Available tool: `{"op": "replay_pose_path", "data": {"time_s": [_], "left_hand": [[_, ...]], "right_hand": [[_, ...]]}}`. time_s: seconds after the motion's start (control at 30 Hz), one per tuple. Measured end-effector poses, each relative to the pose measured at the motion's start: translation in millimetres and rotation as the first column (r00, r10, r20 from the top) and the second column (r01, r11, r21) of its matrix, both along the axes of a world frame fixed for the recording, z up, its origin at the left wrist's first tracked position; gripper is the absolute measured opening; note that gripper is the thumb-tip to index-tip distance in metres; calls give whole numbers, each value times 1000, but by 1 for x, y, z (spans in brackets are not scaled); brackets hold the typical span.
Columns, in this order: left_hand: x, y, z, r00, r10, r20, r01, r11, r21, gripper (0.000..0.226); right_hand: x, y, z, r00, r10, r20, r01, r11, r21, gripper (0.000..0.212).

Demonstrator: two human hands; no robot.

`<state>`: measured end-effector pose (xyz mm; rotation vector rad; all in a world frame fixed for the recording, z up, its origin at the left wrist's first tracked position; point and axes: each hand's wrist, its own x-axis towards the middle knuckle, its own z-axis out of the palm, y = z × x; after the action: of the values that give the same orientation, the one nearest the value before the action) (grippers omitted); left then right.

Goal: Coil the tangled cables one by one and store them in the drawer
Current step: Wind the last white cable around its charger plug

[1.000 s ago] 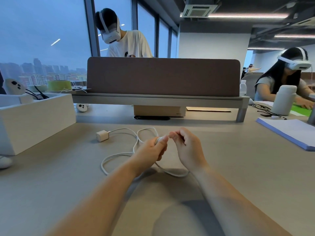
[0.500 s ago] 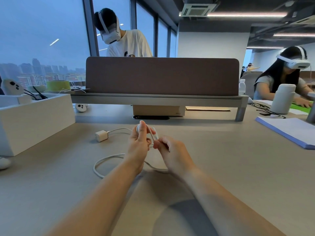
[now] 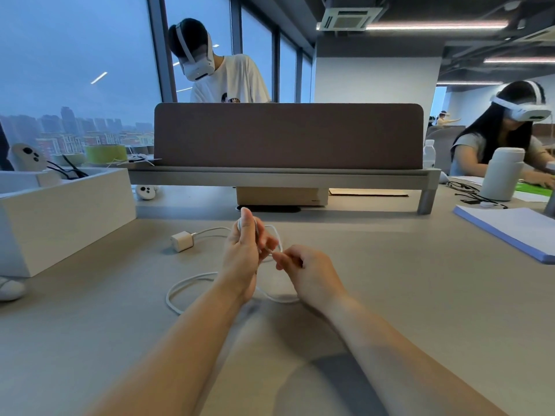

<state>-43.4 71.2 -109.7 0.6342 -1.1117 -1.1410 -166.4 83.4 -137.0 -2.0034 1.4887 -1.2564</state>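
beige-grey desk (image 3: 420, 295), matt and broad. bears at far left a white open box (image 3: 60, 217), set at an angle. near the middle, a white charger plug (image 3: 182, 241) lying flat, with part of its white cable (image 3: 169, 296) looping on the surface nearer the camera. further back, a long grey riser (image 3: 285, 177) on legs; under it a cardboard box (image 3: 282, 196) with a flat black pad (image 3: 270, 208) just in front, and a white controller (image 3: 146, 192) to the left. at right, a blue-edged paper stack (image 3: 510, 226), a white cylinder (image 3: 501, 175) and thin black cables (image 3: 462, 190) beside it.
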Motion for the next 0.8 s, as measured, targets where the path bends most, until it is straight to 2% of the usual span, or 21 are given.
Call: {"op": "replay_pose_path", "data": {"time_s": [0.1, 0.2, 0.27, 0.33, 0.4, 0.53, 0.63, 0.8], "left_hand": [[9, -7, 0, 994, 29, -103, -22, 997, 72, 42], [15, -16, -1, 985, 132, -108, -121, 988, 100, 42], [16, -20, -3, 979, 202, -9, -201, 977, 75, 43], [16, -23, -6, 957, 240, 160, -249, 968, 36, 43], [16, -22, -9, 925, 225, 305, -243, 970, 21, 43], [11, -17, -13, 838, 198, 509, -200, 978, -52, 43], [6, -11, -11, 797, 152, 584, -116, 988, -99, 40], [7, -10, -13, 734, -26, 679, 43, 999, -9, 46]], "right_hand": [[0, 1, 2, 996, 5, 89, -8, 999, 43, 36], [-1, 1, 2, 989, -103, -104, 95, 992, -80, 38], [0, 5, 3, 952, -174, -253, 126, 973, -195, 29], [3, 11, 4, 913, -189, -360, 73, 947, -311, 21], [6, 16, 3, 877, -200, -436, -2, 908, -419, 22], [7, 18, 4, 898, -164, -408, -72, 860, -504, 23], [2, 14, 4, 907, -152, -392, -88, 843, -531, 22], [-9, 6, 2, 943, -138, -303, -39, 858, -512, 22]]}}
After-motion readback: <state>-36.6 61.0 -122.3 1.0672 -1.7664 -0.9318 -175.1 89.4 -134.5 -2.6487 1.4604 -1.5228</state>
